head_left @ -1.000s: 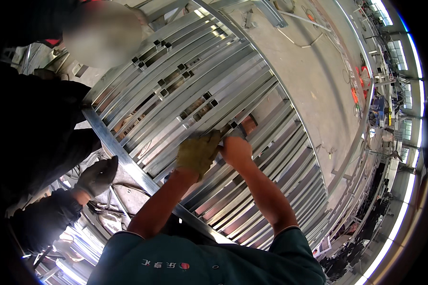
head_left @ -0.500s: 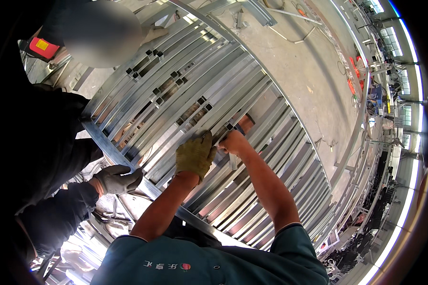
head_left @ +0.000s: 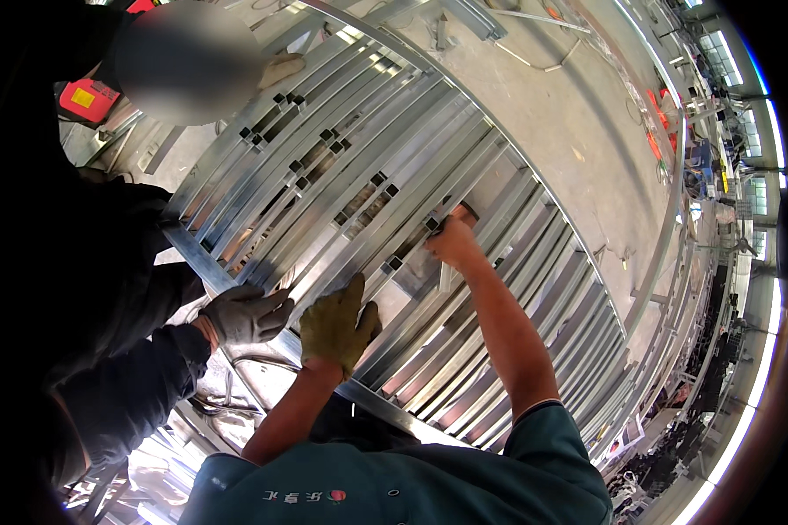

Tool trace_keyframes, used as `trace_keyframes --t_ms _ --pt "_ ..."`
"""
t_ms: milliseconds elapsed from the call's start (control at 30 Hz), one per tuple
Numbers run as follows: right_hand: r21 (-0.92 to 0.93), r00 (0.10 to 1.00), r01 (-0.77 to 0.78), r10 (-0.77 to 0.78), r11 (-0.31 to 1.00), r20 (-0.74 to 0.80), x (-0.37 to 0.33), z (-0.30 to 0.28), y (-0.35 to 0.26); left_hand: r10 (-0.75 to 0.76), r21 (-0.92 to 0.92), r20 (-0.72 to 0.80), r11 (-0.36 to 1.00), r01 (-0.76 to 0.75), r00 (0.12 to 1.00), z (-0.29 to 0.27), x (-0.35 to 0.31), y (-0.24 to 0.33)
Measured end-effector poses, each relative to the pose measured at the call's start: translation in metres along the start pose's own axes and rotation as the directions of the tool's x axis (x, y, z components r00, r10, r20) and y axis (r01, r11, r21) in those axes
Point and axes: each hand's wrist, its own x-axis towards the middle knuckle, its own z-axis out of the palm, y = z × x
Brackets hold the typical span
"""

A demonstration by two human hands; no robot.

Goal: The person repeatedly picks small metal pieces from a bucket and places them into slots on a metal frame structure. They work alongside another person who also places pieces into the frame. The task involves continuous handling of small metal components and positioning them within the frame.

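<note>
A frame of grey metal bars (head_left: pixel 324 227) lies in front of me, with short square tube pieces (head_left: pixel 378 178) standing between some bars. My left hand (head_left: pixel 337 328), in an olive glove, rests with fingers spread on the bars beside the near rail (head_left: pixel 276 346). My bare right hand (head_left: pixel 453 243) has its fingers curled at a short square tube (head_left: pixel 433 224) between two bars; its fingertips are partly hidden. A second open-ended square tube (head_left: pixel 394 262) stands between the two hands. Just beyond my right hand shows a brown block (head_left: pixel 467 214).
At left, a co-worker in dark clothes lays a grey-gloved hand (head_left: pixel 249 315) by the near rail. Another gloved hand (head_left: pixel 282 68) is at the frame's far left. A red box with a yellow label (head_left: pixel 87 101) stands behind. Metal profiles (head_left: pixel 473 17) lie on the floor.
My left hand has drawn back toward the near rail and spread its fingers. My right hand has shifted away and slightly right, uncovering a square tube. The co-worker's grey glove has moved right.
</note>
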Motion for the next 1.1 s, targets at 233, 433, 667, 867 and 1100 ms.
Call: trace_keyframes --t_ms 233,433,667,867,1100 --pt "0.091 0.995 -0.017 0.008 0.996 0.097 0.006 -0.004 0.0 -0.043 0.038 -0.064 0.998 0.045 0.997 0.035 -0.044 -0.024" --pt "0.219 0.993 -0.039 0.013 0.975 0.121 0.006 0.009 -0.011 0.005 -0.044 -0.206 0.999 -0.015 0.978 0.051 -0.066 -0.04" --pt "0.394 0.994 -0.076 0.041 0.916 0.097 0.004 0.018 -0.017 0.086 0.033 -0.326 0.996 -0.079 0.942 0.077 -0.07 -0.059" --pt "0.398 0.998 -0.033 0.01 0.917 0.059 0.009 0.027 0.0 0.188 0.033 -0.556 0.978 -0.204 0.81 0.077 -0.075 -0.055" --pt "-0.099 0.884 0.465 -0.467 0.879 0.013 0.041 0.048 0.052 0.15 0.031 -0.524 0.987 -0.156 0.838 0.07 -0.1 -0.053"
